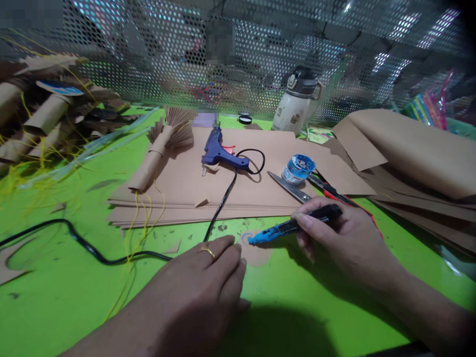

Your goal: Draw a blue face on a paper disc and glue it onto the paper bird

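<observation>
My right hand [330,230] grips a black marker [316,216] whose tip end is coated in thick blue paint. Its point touches a small round piece of brown paper [256,255], where a blue curved line shows. My left hand [215,277], with a ring on one finger, rests flat with its fingertips at the left edge of that paper. The thumb is partly hidden beneath it. Past my right hand stands an open paint jar [297,169] smeared with blue. Beside the jar lie scissors [288,187], their handles partly covered by my hand.
A blue glue gun [223,152] lies on stacked brown paper [178,183], its black cord [100,257] crossing the green table. A paper-tube figure [152,163] trails yellow strings. Similar pieces [48,114] pile up left. Behind are a bottle [293,106] and perforated metal panel [167,49].
</observation>
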Demonstrator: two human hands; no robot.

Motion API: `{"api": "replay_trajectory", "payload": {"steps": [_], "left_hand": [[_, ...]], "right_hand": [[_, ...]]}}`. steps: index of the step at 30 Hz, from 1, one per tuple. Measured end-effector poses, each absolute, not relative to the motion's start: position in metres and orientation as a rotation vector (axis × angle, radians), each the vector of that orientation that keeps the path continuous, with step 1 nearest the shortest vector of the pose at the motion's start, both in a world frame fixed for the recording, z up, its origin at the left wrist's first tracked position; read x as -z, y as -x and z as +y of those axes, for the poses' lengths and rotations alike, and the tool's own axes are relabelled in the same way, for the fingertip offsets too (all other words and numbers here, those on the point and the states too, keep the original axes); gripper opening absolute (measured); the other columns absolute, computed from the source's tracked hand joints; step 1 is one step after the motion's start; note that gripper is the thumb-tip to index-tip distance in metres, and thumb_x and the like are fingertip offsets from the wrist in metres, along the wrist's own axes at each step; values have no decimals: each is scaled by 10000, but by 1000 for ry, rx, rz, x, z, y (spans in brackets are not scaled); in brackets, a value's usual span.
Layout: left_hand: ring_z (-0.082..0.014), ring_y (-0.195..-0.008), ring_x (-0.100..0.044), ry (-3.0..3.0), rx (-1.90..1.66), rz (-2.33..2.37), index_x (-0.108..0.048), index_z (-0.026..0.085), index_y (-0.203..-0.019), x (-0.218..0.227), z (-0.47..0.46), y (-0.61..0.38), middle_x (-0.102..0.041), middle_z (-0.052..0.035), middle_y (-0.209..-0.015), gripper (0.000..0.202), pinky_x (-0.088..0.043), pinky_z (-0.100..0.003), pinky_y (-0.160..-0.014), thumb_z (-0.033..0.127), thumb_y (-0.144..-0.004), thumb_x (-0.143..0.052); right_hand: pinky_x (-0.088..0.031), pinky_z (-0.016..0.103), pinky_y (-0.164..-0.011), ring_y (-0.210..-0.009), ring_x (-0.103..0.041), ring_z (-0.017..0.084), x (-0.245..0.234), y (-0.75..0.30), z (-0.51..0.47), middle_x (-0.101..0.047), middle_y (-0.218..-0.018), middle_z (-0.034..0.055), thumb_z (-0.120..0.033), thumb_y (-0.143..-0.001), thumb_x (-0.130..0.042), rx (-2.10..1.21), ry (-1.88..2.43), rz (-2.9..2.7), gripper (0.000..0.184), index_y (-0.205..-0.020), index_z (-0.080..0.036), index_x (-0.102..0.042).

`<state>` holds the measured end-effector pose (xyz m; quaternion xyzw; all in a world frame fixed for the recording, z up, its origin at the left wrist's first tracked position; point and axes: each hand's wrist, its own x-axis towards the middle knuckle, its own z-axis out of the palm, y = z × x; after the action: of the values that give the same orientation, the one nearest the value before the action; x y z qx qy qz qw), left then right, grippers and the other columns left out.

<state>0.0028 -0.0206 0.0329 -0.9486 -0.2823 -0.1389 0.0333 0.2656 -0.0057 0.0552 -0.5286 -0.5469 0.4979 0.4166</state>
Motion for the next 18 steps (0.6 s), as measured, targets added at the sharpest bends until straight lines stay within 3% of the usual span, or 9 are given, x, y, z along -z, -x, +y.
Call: {"api": "replay_trajectory", "payload": {"steps": [6,12,18], "left_hand": [[-312,-961,-729,2908,484,-865,-762,119,-1028,-33,-18,-9,-787,-139,-1027,173,-645,-419,-808,163,-920,-633],[-336,-1051,-713,2882,379,-821,-740,92,-1104,-31,-18,-6,-769,-174,-1111,217,-629,-439,-870,230,-941,-703],[-327,-953,-707,2830,660,-776,-704,120,-969,-22,-19,-6,-749,-165,-1019,103,-624,-431,-758,208,-956,-652]], "right_hand": [[-522,190,-466,-469,-592,99,-54,-269,-8,-668,-581,-23,-320,-946,-758,-1239,1355,-1431,171,-832,-208,-696],[-496,225,-438,-475,-590,126,-60,-277,-4,-664,-593,-17,-367,-929,-775,-1040,1321,-1234,176,-824,-241,-708],[-452,246,-457,-495,-542,125,-75,-292,14,-605,-577,-34,-301,-841,-822,-896,1162,-988,176,-785,-234,-669]]}}
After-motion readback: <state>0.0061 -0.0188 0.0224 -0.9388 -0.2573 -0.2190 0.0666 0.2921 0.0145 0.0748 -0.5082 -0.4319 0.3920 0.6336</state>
